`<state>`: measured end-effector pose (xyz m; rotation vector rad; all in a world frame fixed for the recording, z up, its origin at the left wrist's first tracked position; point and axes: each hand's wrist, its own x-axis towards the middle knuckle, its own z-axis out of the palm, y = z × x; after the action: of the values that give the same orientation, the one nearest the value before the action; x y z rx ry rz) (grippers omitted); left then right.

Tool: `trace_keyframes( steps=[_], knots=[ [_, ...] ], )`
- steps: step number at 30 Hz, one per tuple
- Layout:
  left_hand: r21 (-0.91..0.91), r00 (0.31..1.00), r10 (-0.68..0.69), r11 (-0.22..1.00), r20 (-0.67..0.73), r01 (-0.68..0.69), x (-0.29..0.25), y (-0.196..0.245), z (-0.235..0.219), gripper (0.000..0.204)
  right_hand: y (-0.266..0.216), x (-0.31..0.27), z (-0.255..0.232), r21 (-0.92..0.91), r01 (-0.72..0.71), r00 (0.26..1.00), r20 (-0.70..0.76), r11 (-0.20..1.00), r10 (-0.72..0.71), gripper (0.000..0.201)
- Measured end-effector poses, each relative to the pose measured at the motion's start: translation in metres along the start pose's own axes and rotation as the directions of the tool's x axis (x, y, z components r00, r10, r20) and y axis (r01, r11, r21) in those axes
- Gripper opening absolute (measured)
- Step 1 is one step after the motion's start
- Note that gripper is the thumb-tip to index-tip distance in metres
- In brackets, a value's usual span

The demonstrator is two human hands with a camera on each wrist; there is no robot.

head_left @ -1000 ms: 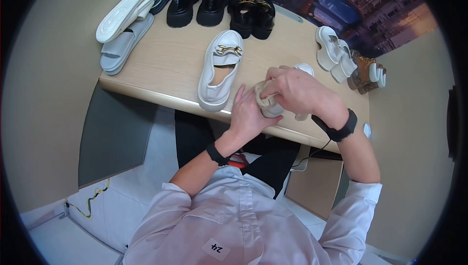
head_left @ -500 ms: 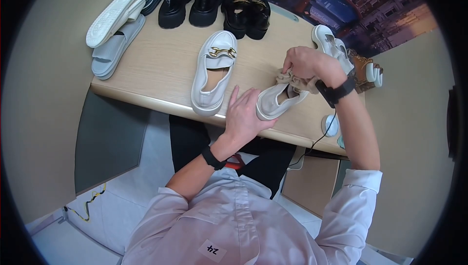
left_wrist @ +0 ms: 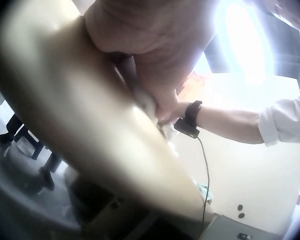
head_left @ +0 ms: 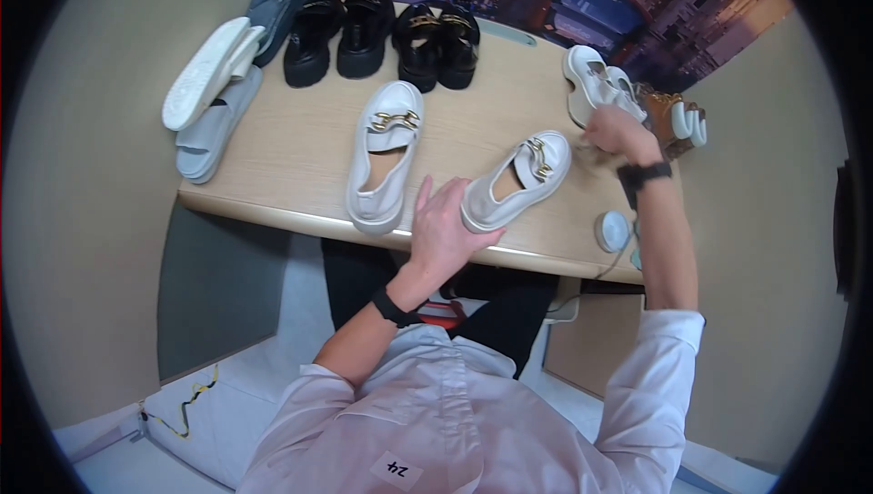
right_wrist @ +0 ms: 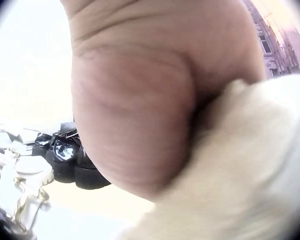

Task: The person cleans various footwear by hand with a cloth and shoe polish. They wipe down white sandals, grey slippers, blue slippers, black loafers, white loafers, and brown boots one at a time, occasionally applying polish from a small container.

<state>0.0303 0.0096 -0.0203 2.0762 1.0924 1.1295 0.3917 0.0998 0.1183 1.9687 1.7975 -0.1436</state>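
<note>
A white loafer with a gold chain buckle (head_left: 487,209) stands at an angle near the table's front edge. My left hand (head_left: 443,229) holds it by the heel, thumb on the near side and fingers on the left. Its twin, another white loafer (head_left: 371,205), stands just left of that hand. My right hand (head_left: 622,133) is beyond the held loafer's toe, near the white shoes at the right. It grips a beige cloth (right_wrist: 240,160), which fills the lower right of the right wrist view and is blurred in the head view.
Pale slides (head_left: 214,130) and black shoes (head_left: 364,44) line the table's back left. White shoes (head_left: 587,80) and brown shoes (head_left: 668,117) stand at the right. A small round white dish (head_left: 612,231) sits near the right front edge, with a cable close by.
My right hand has moved with the cloth from the held loafer's opening, over its toe, and away to the right. The loafer's buckle now shows. My left hand stays at the heel.
</note>
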Motion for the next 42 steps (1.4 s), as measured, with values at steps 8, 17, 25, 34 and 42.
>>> trace_keyframes(
  steps=[8,17,25,34,42],
  knots=[
    [0.107,0.999,0.051,0.993,0.019,-0.052,-0.001,0.008,0.004,0.090,-0.015,-0.124,-0.004,0.885,0.259,0.766,-0.432,0.387,0.475,0.048],
    [0.121,0.988,0.068,0.989,0.136,-0.085,0.003,0.025,-0.007,0.087,-0.066,-0.153,0.092,0.927,0.363,0.828,-0.275,-0.094,0.488,0.052],
    [0.058,0.985,0.017,0.998,0.172,-0.027,-0.003,0.026,-0.001,0.069,-0.048,-0.164,0.090,0.875,0.460,0.850,-0.385,-0.151,0.359,0.057],
    [0.096,0.987,0.007,0.995,0.158,-0.022,-0.006,0.023,0.002,0.077,0.085,-0.140,0.091,0.866,0.376,0.418,-0.477,0.330,0.773,0.053],
    [0.124,0.991,0.056,0.990,0.121,-0.071,-0.007,0.015,0.005,0.083,0.113,-0.086,0.174,0.825,-0.050,0.726,-0.357,0.563,0.588,0.069]
  ],
)
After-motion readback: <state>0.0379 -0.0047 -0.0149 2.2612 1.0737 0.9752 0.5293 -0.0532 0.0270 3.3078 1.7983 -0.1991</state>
